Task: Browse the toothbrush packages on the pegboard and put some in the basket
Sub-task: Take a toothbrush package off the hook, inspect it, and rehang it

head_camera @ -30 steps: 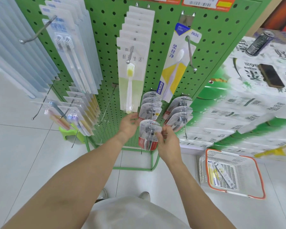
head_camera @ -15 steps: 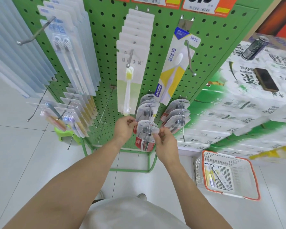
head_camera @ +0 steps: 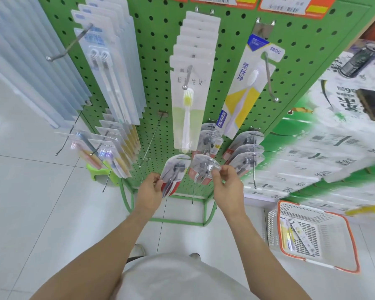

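The left hand (head_camera: 150, 190) pinches a small clear pack (head_camera: 174, 173) with a red bottom. Its thumb and fingers are curled on the lower left edge, and the pack is off its hook.

The right hand (head_camera: 228, 187) is just beside it. Its fingers are bent and pinch the right edge of a second clear pack (head_camera: 204, 168). This one hangs on a thin metal hook (head_camera: 208, 153).

Down on the floor, to the right of the right hand, sits the basket (head_camera: 351, 234). It is white with an orange rim. Two long toothbrush packs (head_camera: 294, 237) lie inside, at its left side.

Just past the hands, more clear packs (head_camera: 246, 151) hang in rows. Above them hangs a tall white pack with a yellow-green toothbrush (head_camera: 187, 109). A yellow and white pack (head_camera: 245, 89) is to its right. All of these hang on the green pegboard (head_camera: 156, 68). Far to the left of the left hand, long blue and white packs (head_camera: 108, 74) hang too.
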